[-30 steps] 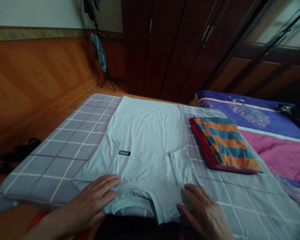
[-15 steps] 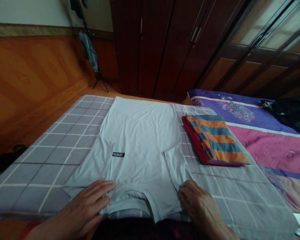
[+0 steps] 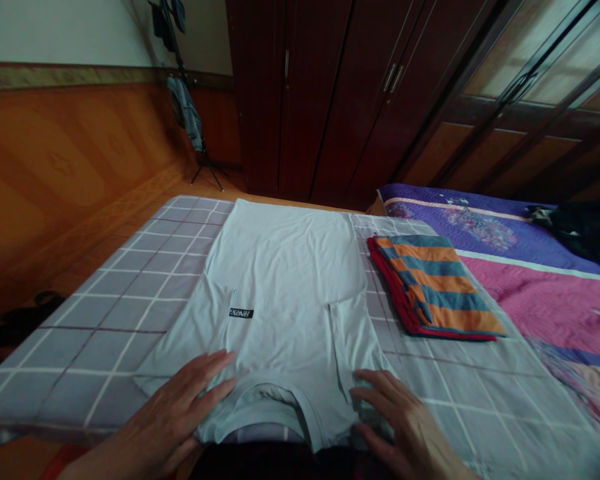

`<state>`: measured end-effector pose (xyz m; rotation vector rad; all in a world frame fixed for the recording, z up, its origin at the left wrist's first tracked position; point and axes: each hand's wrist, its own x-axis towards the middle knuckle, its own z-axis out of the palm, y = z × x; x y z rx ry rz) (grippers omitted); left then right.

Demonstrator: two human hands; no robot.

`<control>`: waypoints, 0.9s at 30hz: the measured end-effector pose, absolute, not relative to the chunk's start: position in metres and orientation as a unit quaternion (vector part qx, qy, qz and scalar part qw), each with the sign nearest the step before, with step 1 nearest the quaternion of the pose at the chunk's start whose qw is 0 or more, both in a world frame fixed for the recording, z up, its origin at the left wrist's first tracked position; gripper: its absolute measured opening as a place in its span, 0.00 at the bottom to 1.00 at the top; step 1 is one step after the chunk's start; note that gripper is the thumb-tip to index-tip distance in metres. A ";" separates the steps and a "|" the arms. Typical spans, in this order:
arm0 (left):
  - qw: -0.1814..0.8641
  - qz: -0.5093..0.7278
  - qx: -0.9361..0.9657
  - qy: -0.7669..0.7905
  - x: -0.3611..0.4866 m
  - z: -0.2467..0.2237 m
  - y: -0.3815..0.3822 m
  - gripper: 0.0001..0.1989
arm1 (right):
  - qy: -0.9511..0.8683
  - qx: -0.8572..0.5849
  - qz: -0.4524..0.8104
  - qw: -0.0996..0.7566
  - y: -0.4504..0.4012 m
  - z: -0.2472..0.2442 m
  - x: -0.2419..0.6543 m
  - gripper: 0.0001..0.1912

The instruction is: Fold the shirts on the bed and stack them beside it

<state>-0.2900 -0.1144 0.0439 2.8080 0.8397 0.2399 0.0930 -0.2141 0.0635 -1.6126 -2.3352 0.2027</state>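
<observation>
A bed (image 3: 120,293) covered in a grey cotton-looking sheet with white and dark-red checks fills the middle, with a quilted purple-and-pink bedcover (image 3: 520,287) beyond its right edge. On the grey sheet a pale mint, short-sleeved T-shirt (image 3: 290,267) lies spread out, its neckline toward the person and its hem toward the far edge. Just to its right is a folded stack: an orange-and-blue striped cloth (image 3: 445,280) on top of a red one (image 3: 397,303).

The step in hand looks like flattening and squaring the shirt at the shoulders; the next move seems to call for an even hold on the cloth at both sides.

The left hand (image 3: 185,400) slants in palm down over one shoulder, fingers extended and slightly parted. The right hand (image 3: 400,413) reaches in from the other side over the opposite shoulder and sleeve, its fingers spread and lightly bent, thumb apart. Neither pinches any fabric; how firmly they press cannot be told. Smallest is a black rectangular label (image 3: 241,313) with pale lettering on the shirt's chest.
</observation>
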 end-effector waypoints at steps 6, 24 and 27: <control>0.069 0.100 0.942 0.313 -0.301 0.038 -0.107 0.43 | -0.864 -0.488 -0.082 0.093 -0.225 0.051 0.110 0.30; 0.012 0.123 0.947 0.297 -0.332 0.018 -0.079 0.38 | -0.823 -0.540 0.043 0.169 -0.205 0.054 0.097 0.23; 0.035 0.115 0.945 0.303 -0.338 0.015 -0.073 0.35 | -0.812 -0.540 0.087 0.202 -0.200 0.055 0.098 0.18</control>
